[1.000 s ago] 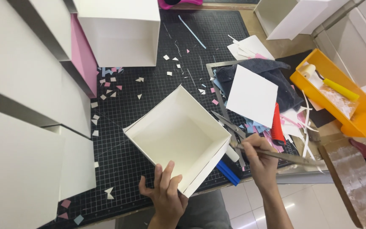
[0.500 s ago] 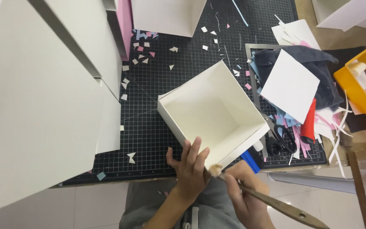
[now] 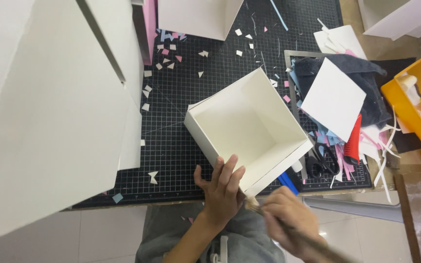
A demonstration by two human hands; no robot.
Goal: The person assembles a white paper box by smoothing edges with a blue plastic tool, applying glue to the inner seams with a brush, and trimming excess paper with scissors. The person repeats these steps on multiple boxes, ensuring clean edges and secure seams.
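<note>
Black cutting mat (image 3: 196, 126): my left hand (image 3: 222, 187), fingers spread, braced white box (image 3: 247, 129); right hand (image 3: 288, 219) beside it gripped brush (image 3: 269, 214).

White box (image 3: 249, 129), black gridded cutting mat (image 3: 181, 122), yellow tray (image 3: 410, 104).

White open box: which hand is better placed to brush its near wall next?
Probably the right hand: it grips the brush, whose bristles sit at the white open box's near corner. The left hand rests flat against that wall, steadying it.
</note>
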